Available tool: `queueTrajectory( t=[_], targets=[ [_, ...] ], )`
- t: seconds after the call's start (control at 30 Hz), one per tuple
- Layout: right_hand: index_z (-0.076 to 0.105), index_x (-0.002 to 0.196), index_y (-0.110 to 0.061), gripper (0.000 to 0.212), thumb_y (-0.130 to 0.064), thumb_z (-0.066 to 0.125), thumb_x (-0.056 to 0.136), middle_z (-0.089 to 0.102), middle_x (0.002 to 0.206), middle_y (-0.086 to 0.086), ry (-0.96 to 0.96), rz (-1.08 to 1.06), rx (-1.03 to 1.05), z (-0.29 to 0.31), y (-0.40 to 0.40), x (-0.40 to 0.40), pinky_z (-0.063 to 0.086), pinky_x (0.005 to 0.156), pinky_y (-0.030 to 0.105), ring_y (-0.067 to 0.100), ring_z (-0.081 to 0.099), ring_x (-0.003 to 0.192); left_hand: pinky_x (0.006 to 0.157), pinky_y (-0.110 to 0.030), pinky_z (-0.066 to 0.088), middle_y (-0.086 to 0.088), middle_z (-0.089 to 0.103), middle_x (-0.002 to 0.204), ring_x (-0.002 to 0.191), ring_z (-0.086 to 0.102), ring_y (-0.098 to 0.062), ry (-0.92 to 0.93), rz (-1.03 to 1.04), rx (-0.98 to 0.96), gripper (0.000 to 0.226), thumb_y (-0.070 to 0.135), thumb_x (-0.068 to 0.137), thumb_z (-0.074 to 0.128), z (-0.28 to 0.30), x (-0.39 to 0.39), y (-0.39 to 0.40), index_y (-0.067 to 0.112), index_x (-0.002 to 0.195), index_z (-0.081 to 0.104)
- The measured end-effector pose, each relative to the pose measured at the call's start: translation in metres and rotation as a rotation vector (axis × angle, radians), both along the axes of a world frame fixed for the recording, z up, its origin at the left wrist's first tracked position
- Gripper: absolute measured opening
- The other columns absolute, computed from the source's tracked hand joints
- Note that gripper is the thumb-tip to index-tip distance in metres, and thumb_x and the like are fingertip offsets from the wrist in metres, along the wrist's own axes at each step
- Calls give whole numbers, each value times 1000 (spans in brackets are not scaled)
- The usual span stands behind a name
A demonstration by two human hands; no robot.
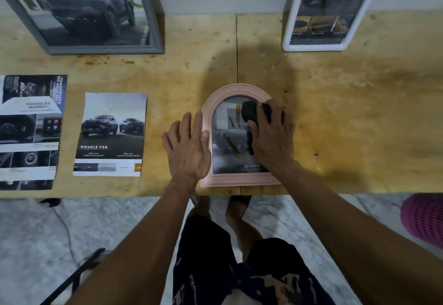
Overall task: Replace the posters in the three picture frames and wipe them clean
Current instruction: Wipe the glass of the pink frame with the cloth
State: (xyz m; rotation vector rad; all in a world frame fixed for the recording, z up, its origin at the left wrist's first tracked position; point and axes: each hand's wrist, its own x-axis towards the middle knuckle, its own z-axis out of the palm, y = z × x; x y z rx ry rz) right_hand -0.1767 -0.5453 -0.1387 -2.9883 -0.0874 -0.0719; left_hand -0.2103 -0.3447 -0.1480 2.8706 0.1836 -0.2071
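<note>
Arched frame: I see the pink arch-topped picture frame [239,182] lying flat at lower centre, at the near edge of the yellowish plywood table [335,112]; its glass shows a dark vehicle poster with a Toyota logo at the bottom.
Cloth: a dark bunched wiping cloth [250,112] sits on the upper right of that glass.
Right hand: my right hand [273,136] is clenched over the cloth, pressing it onto the glass, fingers curled around the bundle.
Left hand: my left hand [189,146] lies flat and released, fingers spread, palm on the table with fingertips against the frame's left rim; it grasps nothing.
Loose posters: a "Double Cab" two-truck poster sheet [110,134] lies left of centre; a dashboard-and-interior poster sheet [31,132] lies at the far left edge, just beside it.
Grey frame: a grey rectangular frame with a dark pickup poster [91,12] leans at the upper left.
White frame: a white rounded-corner frame with a yellow vehicle poster [328,9] leans at the upper right.
Floor: a pale marbled floor [36,244] shows below, with a magenta mesh basket [424,218] at the right edge.
</note>
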Motion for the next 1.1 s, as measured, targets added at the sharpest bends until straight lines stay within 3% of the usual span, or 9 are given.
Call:
queueTrajectory(
  t=[0.17,0.27,0.43,0.67,0.77,1.0,1.1],
  targets=[
    [49,130,-8,40,-33,39,100,47,127,15,2,-32,-56,-3,13,9,38,84,45,34,37,113,117,-60,12,1,17,164,147,15,-33,51,64,-27,52,45,106,16,-2,0,-5,35,157,14],
    [51,129,-8,39,-30,42,98,51,125,14,-5,-4,16,-5,20,18,38,85,43,34,42,112,119,-59,5,4,10,166,150,6,-32,71,83,-52,52,47,106,14,-2,-1,-6,38,157,8],
    [56,127,-3,40,-23,41,95,58,123,16,-28,78,226,-4,40,31,40,91,44,36,48,108,120,-58,3,5,8,166,151,5,-31,86,97,-52,53,48,106,12,-1,0,-6,40,157,5],
    [58,128,-3,38,-21,48,96,59,129,13,48,167,314,0,50,21,36,96,40,35,48,114,120,-57,-1,9,4,166,152,1,-27,105,121,-74,52,49,105,11,-1,1,-6,43,156,3],
    [59,124,-4,32,-16,51,95,61,124,13,43,230,321,0,58,1,43,92,41,32,48,108,120,-57,-2,10,3,166,152,0,-26,108,127,-82,51,49,105,10,-1,1,-6,44,156,3],
    [63,112,-7,26,-18,50,93,64,112,10,40,307,333,5,54,-37,44,89,37,28,51,100,120,-58,0,9,5,166,151,1,-27,98,125,-95,51,48,106,9,-1,1,-5,44,156,5],
    [64,110,-8,24,-18,49,94,65,111,8,105,355,320,3,48,-46,47,85,42,29,52,100,120,-58,0,8,5,166,151,2,-28,96,119,-92,51,47,106,11,-2,0,-5,43,156,6]
  ],
)
